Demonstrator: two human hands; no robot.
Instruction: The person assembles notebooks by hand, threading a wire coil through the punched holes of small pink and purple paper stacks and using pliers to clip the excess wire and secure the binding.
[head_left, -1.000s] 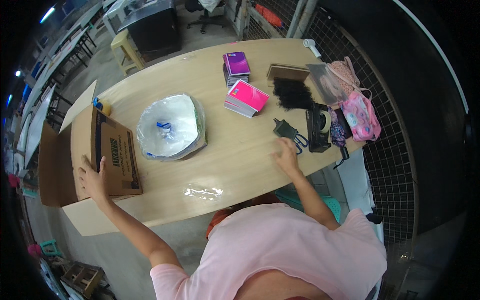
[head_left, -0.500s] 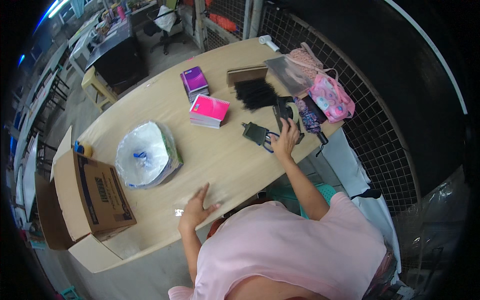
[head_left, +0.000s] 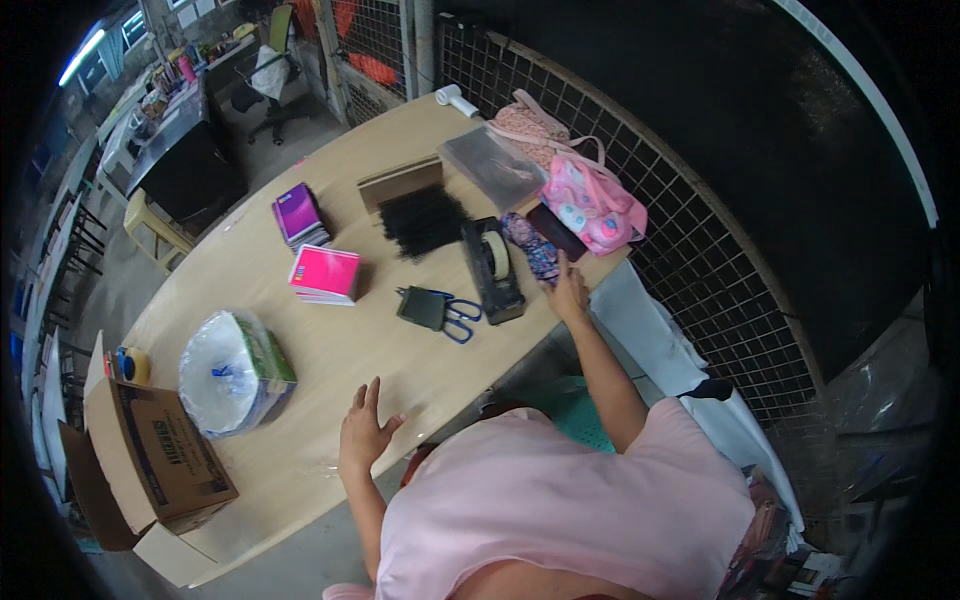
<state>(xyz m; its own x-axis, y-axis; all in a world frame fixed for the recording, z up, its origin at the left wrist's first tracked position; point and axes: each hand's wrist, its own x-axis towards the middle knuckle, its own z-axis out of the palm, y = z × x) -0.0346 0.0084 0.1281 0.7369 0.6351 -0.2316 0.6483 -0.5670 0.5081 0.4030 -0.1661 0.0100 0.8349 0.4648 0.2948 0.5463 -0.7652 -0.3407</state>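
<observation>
My right hand point(head_left: 568, 293) is at the table's right edge, closed over the handle end of a folded patterned umbrella point(head_left: 528, 243). The handle itself is hidden beneath my fingers. Just left of that hand stands a black tape dispenser point(head_left: 507, 297) with a roll of tape. Blue-handled scissors point(head_left: 459, 318) lie beside it, partly under a small dark green object point(head_left: 421, 308). At the near edge, my left hand point(head_left: 366, 437) is open over the tabletop, fingers spread, holding nothing.
Pink notebooks point(head_left: 325, 273) and purple notebooks point(head_left: 298, 213) are stacked mid-table, near black bristly strands point(head_left: 424, 220). A plastic-wrapped round pack point(head_left: 215, 370) and an open cardboard box point(head_left: 165, 450) stand left. A pink pouch point(head_left: 590, 205) sits beside the wire mesh point(head_left: 690, 210).
My right hand has moved from the tape dispenser to the umbrella. My left hand stays open near the front edge. The view has shifted, so the table's things appear further left.
</observation>
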